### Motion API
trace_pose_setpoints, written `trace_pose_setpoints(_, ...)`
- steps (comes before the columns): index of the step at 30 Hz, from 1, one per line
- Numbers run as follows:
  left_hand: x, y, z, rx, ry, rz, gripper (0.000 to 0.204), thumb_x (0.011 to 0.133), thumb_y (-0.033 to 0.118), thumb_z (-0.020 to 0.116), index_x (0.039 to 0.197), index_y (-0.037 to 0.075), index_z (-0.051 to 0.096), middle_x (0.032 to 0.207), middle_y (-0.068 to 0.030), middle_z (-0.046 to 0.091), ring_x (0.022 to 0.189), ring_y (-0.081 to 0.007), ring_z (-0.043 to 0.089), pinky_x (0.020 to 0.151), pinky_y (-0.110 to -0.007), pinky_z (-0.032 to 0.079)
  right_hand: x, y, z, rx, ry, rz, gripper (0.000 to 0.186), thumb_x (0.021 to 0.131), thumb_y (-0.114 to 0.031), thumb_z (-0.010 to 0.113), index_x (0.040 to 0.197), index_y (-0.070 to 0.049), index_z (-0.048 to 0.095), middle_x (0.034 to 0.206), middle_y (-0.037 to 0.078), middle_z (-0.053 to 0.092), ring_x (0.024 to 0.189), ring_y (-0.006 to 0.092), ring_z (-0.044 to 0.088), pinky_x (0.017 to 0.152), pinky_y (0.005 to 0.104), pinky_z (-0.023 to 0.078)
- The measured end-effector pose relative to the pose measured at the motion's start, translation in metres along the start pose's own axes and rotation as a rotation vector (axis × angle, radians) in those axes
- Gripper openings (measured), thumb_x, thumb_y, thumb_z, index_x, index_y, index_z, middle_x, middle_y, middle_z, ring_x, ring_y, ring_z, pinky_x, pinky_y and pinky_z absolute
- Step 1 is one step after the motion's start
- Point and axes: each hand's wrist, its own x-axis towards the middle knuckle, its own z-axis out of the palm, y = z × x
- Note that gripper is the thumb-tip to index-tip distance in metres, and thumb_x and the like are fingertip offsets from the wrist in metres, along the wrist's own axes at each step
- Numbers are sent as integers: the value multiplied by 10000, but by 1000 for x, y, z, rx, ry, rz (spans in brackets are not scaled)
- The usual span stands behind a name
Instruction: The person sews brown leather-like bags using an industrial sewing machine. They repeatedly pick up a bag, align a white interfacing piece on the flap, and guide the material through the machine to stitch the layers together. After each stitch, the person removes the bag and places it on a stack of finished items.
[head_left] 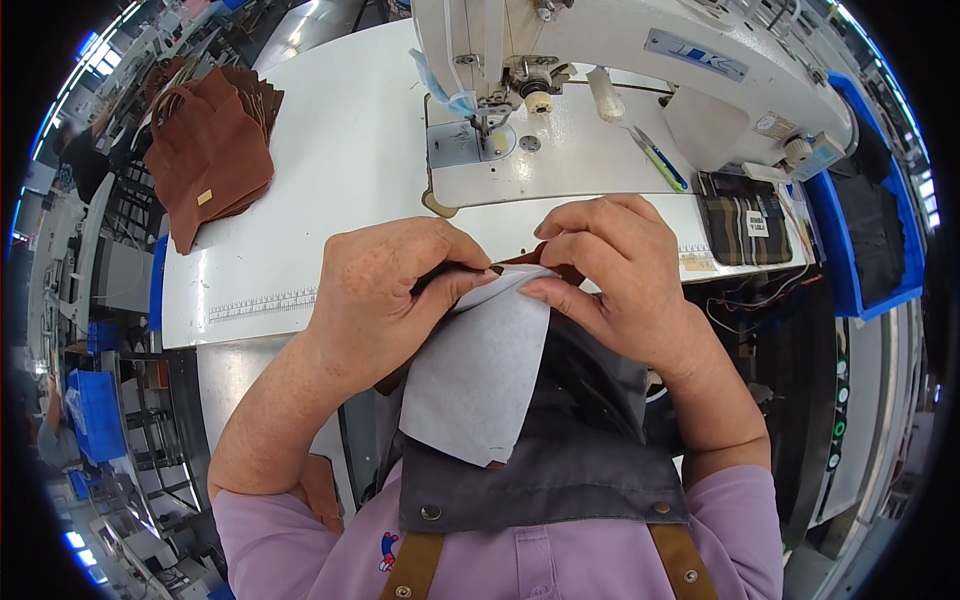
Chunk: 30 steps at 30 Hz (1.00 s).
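A brown leather-like piece with a pale grey backing [478, 375] hangs from both my hands in front of my dark grey apron [560, 465]. My left hand [382, 285] pinches its top edge between thumb and fingers. At the right end of that edge my right hand [622, 270] grips it the same way, index finger raised and curled. Brown shows behind the top edge and at the bottom tip. The backing is creased near my fingertips. Beyond my hands stands the sewing machine [580, 45], its needle area [485, 130] away from the piece.
A stack of brown cut pieces [215, 150] lies on the white table [330, 130] at far left. To the right are yellow-green handled tweezers [662, 165], a plaid pouch [742, 222] and a blue bin [850, 290] holding dark material. A ruler strip [262, 304] runs along the front edge.
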Motion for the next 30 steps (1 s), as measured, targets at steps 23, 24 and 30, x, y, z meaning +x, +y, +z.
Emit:
trace_pose_setpoints(23,-22,-8,0,9,7,-37,164,725,43,862,766,56,703,833,-72,742,798,-192,683,699,-285,521,5,-8,-1,348,-82,159,249,687,-126,894,757,-71,662,739,43,665,690,226,655,665,325,525)
trace_pose_setpoints(24,-22,-8,-1,12,10,-26,167,725,41,862,760,52,699,833,-73,741,786,-187,682,691,-284,520,5,-8,1,349,-59,132,250,705,-138,881,762,-68,647,740,40,655,664,222,637,606,324,495)
trace_pose_setpoints(30,-25,-5,-1,-115,49,-70,199,718,29,872,740,39,674,832,-93,740,691,-154,670,606,-260,504,7,-10,2,361,-38,117,274,697,-145,884,756,-76,625,739,34,641,634,217,617,555,324,464)
